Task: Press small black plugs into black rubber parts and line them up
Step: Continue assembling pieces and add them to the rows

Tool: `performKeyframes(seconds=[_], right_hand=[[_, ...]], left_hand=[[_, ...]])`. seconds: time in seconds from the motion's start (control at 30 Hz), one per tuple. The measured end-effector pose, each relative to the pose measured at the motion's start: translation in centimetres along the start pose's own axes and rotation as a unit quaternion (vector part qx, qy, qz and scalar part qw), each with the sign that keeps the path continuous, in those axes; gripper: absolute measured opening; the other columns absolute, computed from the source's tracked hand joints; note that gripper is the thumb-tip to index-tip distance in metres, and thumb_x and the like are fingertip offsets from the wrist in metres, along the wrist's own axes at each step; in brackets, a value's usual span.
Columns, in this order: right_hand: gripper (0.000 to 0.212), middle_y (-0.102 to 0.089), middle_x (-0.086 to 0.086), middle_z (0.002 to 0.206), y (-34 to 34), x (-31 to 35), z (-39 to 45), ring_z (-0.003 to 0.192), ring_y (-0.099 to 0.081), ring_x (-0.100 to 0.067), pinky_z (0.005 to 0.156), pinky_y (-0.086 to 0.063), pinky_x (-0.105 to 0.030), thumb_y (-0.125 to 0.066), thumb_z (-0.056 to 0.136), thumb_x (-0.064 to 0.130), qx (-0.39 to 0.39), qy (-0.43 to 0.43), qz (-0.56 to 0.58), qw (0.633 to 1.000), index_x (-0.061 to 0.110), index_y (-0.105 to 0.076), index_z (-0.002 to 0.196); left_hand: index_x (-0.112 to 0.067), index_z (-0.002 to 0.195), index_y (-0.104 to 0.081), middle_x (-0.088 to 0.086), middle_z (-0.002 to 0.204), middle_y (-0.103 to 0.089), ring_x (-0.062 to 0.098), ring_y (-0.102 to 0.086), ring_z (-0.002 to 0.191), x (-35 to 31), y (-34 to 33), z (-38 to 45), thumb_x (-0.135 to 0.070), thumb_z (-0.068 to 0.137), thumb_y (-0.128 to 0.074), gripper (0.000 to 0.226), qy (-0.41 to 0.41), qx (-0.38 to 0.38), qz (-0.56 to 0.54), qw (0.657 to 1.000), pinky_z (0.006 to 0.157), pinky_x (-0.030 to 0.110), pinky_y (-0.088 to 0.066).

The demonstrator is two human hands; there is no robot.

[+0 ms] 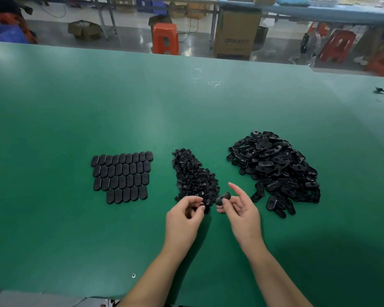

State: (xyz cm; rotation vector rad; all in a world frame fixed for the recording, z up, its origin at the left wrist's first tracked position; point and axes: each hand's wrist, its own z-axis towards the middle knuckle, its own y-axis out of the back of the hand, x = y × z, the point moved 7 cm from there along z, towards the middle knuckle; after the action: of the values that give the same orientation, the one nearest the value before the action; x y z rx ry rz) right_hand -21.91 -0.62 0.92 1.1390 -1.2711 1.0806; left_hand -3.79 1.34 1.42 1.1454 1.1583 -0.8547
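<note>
Cardboard box point(236, 33) print blurred; right hand point(242, 212) pinches rubber part point(223, 198).

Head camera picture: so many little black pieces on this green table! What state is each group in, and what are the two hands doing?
Flat black oval rubber parts: laid flat in four neat rows, touching.
Small black round plugs: loose heap at centre.
Unsorted black oval rubber parts: jumbled pile on the right.
Single black rubber part: pinched by the right hand, lifted off the table.
Left hand: fingers curled at the plug heap's near edge; any plug held is too small to tell.
</note>
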Motion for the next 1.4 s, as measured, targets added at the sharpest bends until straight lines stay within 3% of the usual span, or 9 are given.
performKeyframes(seconds=[0.13,0.3,0.53,0.63,0.77,0.97,1.2,1.33,1.4], right_hand=[[0.042,-0.078,-0.002,0.091,0.0,-0.7,-0.1,0.084,-0.077,-0.018,0.083,-0.060,-0.027,-0.066,0.095,0.001,0.008,0.001,-0.041,0.999,0.041,-0.069,0.107],[0.016,-0.078,-0.003,0.093,0.1,-1.1,0.0,0.092,-0.077,-0.022,0.086,-0.060,-0.046,-0.067,0.095,0.004,-0.010,-0.010,0.002,1.000,0.014,-0.055,0.092],[0.026,-0.077,0.009,0.106,-0.4,-0.2,-0.3,0.078,-0.074,-0.015,0.063,-0.060,-0.028,-0.055,0.104,0.016,0.019,0.017,-0.060,0.998,0.037,-0.054,0.120],[0.035,-0.076,0.012,0.106,-0.4,0.2,-0.4,0.074,-0.071,-0.017,0.059,-0.056,-0.029,-0.049,0.106,0.019,0.028,0.025,-0.080,0.996,0.052,-0.060,0.102],[0.021,-0.076,0.009,0.108,-0.4,0.1,-0.4,0.074,-0.071,-0.023,0.059,-0.053,-0.038,-0.044,0.102,0.034,0.021,0.009,-0.057,0.998,0.049,-0.053,0.090],[0.018,-0.068,-0.001,0.079,0.1,-0.1,-0.3,0.063,-0.055,-0.009,0.057,-0.045,-0.025,-0.060,0.101,0.023,0.012,0.025,-0.104,0.994,0.038,-0.061,0.090],[0.051,-0.062,0.014,0.087,-0.5,-0.2,-0.4,0.074,-0.071,-0.012,0.074,-0.060,-0.023,-0.063,0.099,0.007,0.035,0.011,-0.062,0.997,0.045,-0.052,0.132],[0.055,-0.064,0.019,0.085,-0.6,-0.2,-0.5,0.075,-0.074,-0.018,0.078,-0.062,-0.030,-0.064,0.096,0.005,0.034,0.011,-0.061,0.998,0.059,-0.066,0.107],[0.047,-0.068,0.014,0.085,-0.7,-0.3,-0.5,0.073,-0.074,-0.020,0.077,-0.063,-0.040,-0.065,0.095,0.005,0.029,0.005,-0.067,0.997,0.052,-0.065,0.098]], left_hand=[[-0.040,0.095,-0.070,-0.010,0.080,-0.070,0.001,-0.057,0.067,-0.4,-0.1,-0.4,-0.005,0.085,-0.075,0.036,-0.034,-0.011,0.036,0.999,0.067,0.007,-0.042],[-0.038,0.098,-0.071,-0.018,0.088,-0.071,0.001,-0.063,0.078,-0.9,0.0,-0.4,-0.005,0.085,-0.076,0.036,-0.056,-0.034,0.047,0.997,0.074,0.006,-0.043],[-0.025,0.107,-0.077,-0.018,0.096,-0.071,-0.004,-0.065,0.091,-1.1,0.3,-0.5,-0.003,0.086,-0.075,0.031,-0.080,-0.060,0.063,0.993,0.081,0.004,-0.042],[-0.021,0.107,-0.078,-0.018,0.097,-0.070,-0.002,-0.066,0.094,-1.5,0.5,-0.9,0.000,0.086,-0.074,0.029,-0.101,-0.082,0.080,0.988,0.084,0.006,-0.043],[-0.021,0.103,-0.079,-0.023,0.101,-0.072,-0.005,-0.067,0.098,-1.9,0.5,-1.4,0.001,0.088,-0.072,0.027,-0.114,-0.094,0.078,0.986,0.088,0.007,-0.046],[-0.015,0.101,-0.078,-0.010,0.099,-0.065,0.004,-0.063,0.096,-2.5,0.7,-1.8,-0.001,0.087,-0.073,0.020,-0.154,-0.123,0.094,0.976,0.085,0.011,-0.046],[-0.030,0.094,-0.076,-0.022,0.091,-0.073,-0.003,-0.068,0.091,-0.8,0.9,-1.2,-0.007,0.090,-0.072,0.024,-0.066,-0.110,0.042,0.991,0.081,0.009,-0.048],[-0.040,0.089,-0.071,-0.024,0.086,-0.073,-0.001,-0.069,0.083,0.0,1.0,-0.9,-0.009,0.091,-0.070,0.031,-0.009,-0.115,0.003,0.993,0.075,0.010,-0.049],[-0.039,0.089,-0.071,-0.024,0.085,-0.073,-0.002,-0.069,0.083,0.0,0.9,-0.9,-0.008,0.091,-0.070,0.031,-0.004,-0.111,0.003,0.994,0.075,0.010,-0.049]])
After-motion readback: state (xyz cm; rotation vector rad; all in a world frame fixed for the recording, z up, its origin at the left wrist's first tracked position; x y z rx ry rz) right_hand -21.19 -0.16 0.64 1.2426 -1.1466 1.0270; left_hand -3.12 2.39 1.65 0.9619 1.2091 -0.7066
